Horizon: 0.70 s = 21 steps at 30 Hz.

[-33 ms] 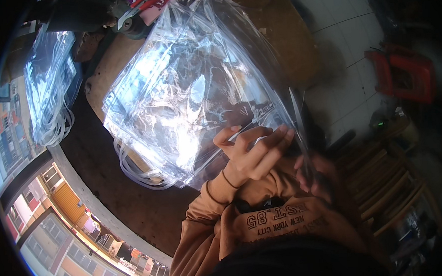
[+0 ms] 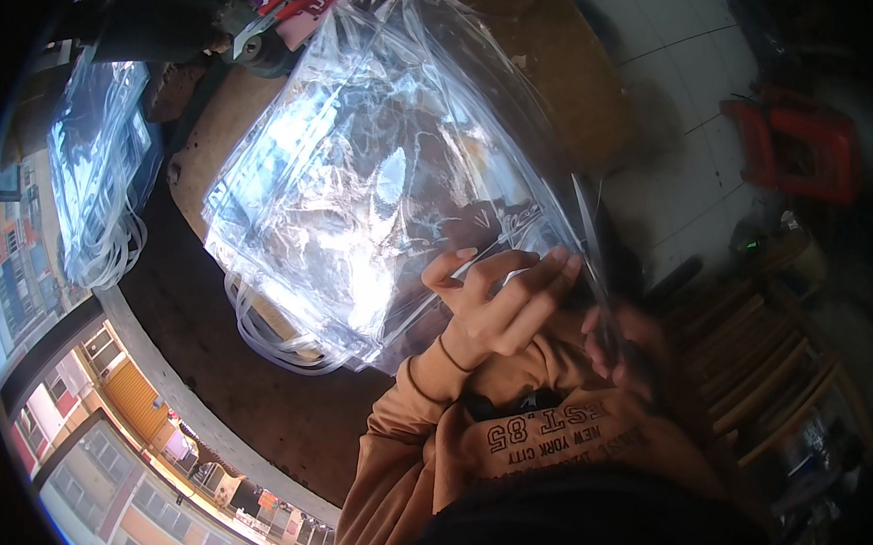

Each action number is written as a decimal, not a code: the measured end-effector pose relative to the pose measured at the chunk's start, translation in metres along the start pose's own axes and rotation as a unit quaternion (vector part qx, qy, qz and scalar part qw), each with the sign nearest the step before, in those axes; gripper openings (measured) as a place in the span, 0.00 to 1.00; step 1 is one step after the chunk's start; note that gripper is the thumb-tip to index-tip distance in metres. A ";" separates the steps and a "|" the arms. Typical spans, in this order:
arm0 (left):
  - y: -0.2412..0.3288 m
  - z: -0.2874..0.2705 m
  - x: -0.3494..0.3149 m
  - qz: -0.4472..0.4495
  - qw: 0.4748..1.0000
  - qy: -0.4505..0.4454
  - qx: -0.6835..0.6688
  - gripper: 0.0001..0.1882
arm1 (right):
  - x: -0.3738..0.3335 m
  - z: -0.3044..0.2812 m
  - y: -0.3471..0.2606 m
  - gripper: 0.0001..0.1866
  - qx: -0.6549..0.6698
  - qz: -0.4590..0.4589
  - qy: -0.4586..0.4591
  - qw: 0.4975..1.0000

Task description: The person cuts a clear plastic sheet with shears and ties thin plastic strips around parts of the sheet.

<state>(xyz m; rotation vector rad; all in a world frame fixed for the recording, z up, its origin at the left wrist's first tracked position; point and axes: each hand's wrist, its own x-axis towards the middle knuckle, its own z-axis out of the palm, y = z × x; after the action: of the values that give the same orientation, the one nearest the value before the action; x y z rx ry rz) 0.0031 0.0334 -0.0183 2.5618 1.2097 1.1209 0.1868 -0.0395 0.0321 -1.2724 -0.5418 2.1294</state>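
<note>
Head view: L hand [image 2: 507, 303], half-curled, pinches edge of clear plastic bags [image 2: 372, 177] piled on tabletop [image 2: 221, 116], R hand [image 2: 630, 346] wraps scissors [image 2: 586, 217] v. close, so slick bags slipping could = nicked L fingertips.

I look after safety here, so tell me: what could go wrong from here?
1. The scissors in the right hand are close beside the left hand; a slip might nick a finger.
2. Bright glare on the clear plastic could hide where one layer ends, so the wrong one might get caught.
3. The loops sticking out at the plastic's lower left might snag.
</note>
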 end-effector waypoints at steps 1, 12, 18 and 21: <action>0.000 0.000 0.000 0.002 1.000 0.000 0.001 0.17 | 0.000 0.000 0.001 0.31 -0.019 -0.010 0.004 1.000; 0.001 -0.001 0.003 -0.004 1.000 0.003 -0.001 0.17 | 0.007 0.011 0.002 0.32 -0.100 -0.061 0.062 0.991; 0.001 0.000 0.003 -0.010 1.000 0.008 -0.003 0.16 | 0.010 0.008 0.006 0.34 -0.109 -0.068 0.066 0.990; 0.001 -0.001 0.003 -0.012 1.000 -0.002 -0.003 0.16 | 0.011 0.009 0.005 0.35 -0.095 -0.061 0.075 0.991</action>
<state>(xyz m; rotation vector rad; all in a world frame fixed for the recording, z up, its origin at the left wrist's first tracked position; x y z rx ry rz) 0.0050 0.0348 -0.0153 2.5375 1.2298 1.1113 0.1736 -0.0365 0.0257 -1.4508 -0.7511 1.8994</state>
